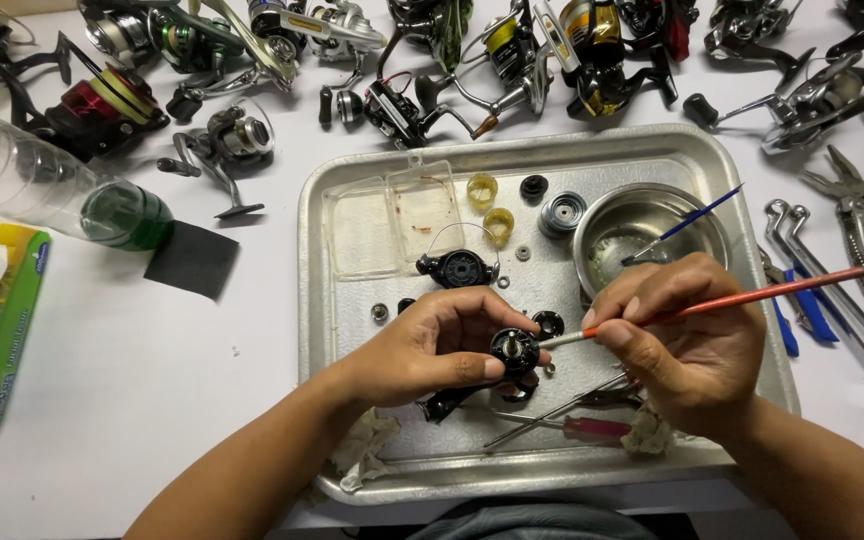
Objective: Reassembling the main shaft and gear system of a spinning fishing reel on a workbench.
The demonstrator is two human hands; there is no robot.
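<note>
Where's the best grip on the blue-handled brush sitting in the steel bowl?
Take the blue brush by its free upper handle, coming from the upper right. Its tip rests inside the steel bowl, while the slim handle leans out over the rim, likely clear of the right hand.

Can't see much of the small black reel part (pixel 515 350), mostly wrapped by left hand (pixel 432 345) fingers. Brush tip buried inside it too, and the orange brush handle (pixel 752 295) runs off the right edge past the right hand (pixel 692 340). Top row of fishing reels (pixel 512 50) chopped by the frame (wrenches (pixel 852 320) as well). Tiny washers on the metal tray (pixel 352 480) too small to make out
</note>
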